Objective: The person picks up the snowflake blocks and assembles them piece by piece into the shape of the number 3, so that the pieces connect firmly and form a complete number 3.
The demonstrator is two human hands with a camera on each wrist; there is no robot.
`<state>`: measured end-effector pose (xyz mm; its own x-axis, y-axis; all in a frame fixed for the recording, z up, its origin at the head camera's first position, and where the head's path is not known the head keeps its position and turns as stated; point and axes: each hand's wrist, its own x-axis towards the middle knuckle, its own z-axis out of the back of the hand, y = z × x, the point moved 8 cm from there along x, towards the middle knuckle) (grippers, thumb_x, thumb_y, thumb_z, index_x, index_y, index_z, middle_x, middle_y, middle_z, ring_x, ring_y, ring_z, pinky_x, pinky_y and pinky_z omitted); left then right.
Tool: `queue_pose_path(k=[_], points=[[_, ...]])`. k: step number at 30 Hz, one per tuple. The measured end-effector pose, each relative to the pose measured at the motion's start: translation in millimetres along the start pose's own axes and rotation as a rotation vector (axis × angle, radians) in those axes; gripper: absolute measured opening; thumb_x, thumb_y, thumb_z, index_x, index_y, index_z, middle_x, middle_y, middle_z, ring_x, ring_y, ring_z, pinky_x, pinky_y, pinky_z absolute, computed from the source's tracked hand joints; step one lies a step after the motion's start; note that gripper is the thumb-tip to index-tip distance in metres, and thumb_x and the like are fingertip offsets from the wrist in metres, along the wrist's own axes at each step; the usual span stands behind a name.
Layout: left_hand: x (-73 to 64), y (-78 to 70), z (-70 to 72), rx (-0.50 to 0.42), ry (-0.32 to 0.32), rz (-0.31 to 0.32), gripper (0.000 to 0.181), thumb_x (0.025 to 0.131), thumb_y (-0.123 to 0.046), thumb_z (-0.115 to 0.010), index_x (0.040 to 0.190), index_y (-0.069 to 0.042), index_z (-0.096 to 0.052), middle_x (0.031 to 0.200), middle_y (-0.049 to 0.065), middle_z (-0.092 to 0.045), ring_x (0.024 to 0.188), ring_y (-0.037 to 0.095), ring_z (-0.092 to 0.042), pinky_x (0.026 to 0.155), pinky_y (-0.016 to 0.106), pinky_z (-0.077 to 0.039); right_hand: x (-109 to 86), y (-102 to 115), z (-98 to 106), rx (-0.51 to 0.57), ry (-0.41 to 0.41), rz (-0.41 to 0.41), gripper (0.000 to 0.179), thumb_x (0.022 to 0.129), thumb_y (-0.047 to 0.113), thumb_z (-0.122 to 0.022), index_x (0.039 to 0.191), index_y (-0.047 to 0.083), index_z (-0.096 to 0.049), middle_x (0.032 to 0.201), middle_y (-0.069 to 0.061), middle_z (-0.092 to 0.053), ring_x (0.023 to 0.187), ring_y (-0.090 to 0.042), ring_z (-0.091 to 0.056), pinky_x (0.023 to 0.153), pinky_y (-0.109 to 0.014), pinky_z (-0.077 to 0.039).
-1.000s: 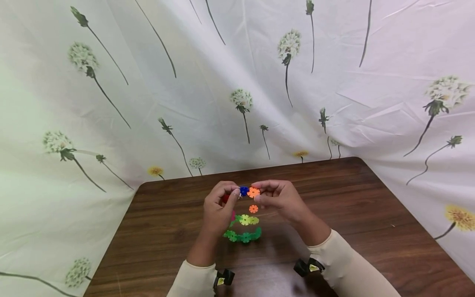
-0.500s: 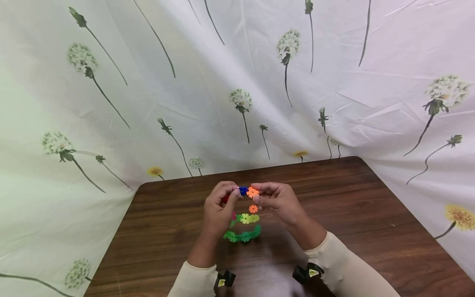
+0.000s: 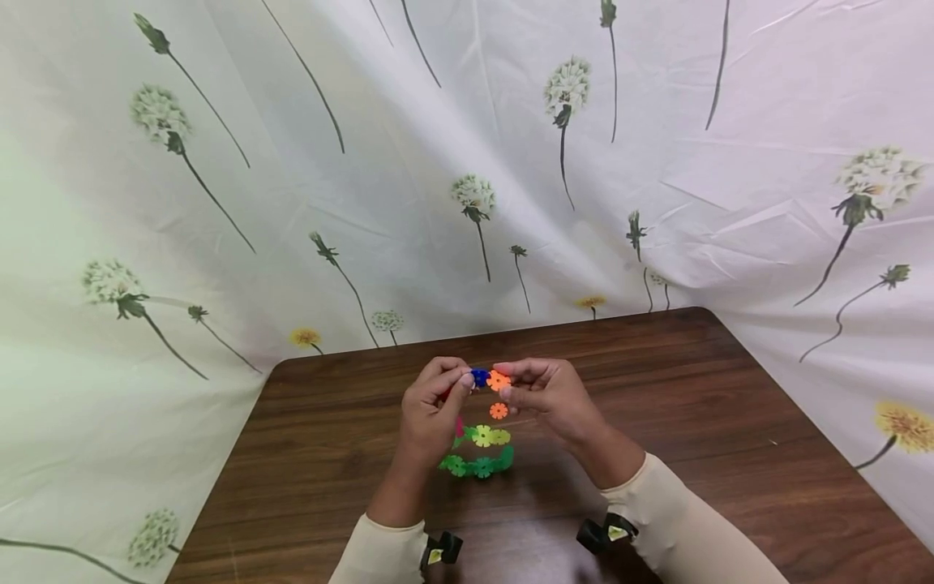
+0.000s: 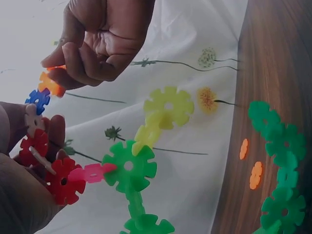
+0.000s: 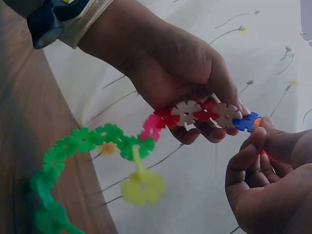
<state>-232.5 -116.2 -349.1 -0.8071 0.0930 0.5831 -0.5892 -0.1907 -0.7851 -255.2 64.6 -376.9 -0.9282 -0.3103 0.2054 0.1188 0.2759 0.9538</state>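
Observation:
A chain of interlocking plastic flower discs hangs between the hands, above the table. My left hand (image 3: pixel 433 410) holds its red and white part, with a red disc (image 4: pixel 66 180) and a white disc (image 5: pixel 186 113) showing by the fingers. Beyond them comes a blue disc (image 3: pixel 479 378). At that end my right hand (image 3: pixel 547 393) pinches an orange disc (image 3: pixel 499 380) against the blue one's edge; fingers partly hide it in the right wrist view. From the left hand, a pink disc (image 5: pixel 151 127) leads to green discs (image 4: pixel 129 165), with a yellow side branch (image 4: pixel 168 105).
Two loose orange discs (image 4: pixel 256 175) lie on the brown wooden table (image 3: pixel 314 446). The chain's green length (image 3: pixel 482 467) curves low over the table, near the forearms. A white cloth (image 3: pixel 409 178) printed with dandelions hangs behind the table.
Both hands keep their hold on the chain and stay almost in place. The yellow and green discs have swayed slightly, and the right hand has shifted a little.

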Motion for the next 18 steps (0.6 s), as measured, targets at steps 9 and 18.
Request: queue_pose_path(k=[9,18], points=[[0.7,-1.8,-0.7,0.035,0.035,-0.033,0.016,0.106,0.000,-0.068,0.112,0.004,-0.081,0.115,0.017,-0.068,0.091,0.007,-0.061,0.076,0.017,-0.057,-1.9,8.3,-3.5,-0.059,0.021,0.057,0.039,0.099,-0.006,-0.075,0.131,-0.024,-0.062,0.097,0.010,-0.083,0.071,-0.005,-0.070,0.069,-0.023,-0.064],[0.5,-4.6,-3.6,0.057,0.052,-0.065,0.016,0.106,0.000,-0.067,0.111,0.003,-0.082,0.114,0.016,-0.068,0.087,0.008,-0.059,0.070,0.018,-0.055,-4.3,15.2,-3.8,-0.128,0.015,0.079,0.032,0.096,-0.012,-0.074,0.126,-0.021,-0.067,0.098,0.000,-0.083,0.069,-0.007,-0.071,0.068,-0.024,-0.064]])
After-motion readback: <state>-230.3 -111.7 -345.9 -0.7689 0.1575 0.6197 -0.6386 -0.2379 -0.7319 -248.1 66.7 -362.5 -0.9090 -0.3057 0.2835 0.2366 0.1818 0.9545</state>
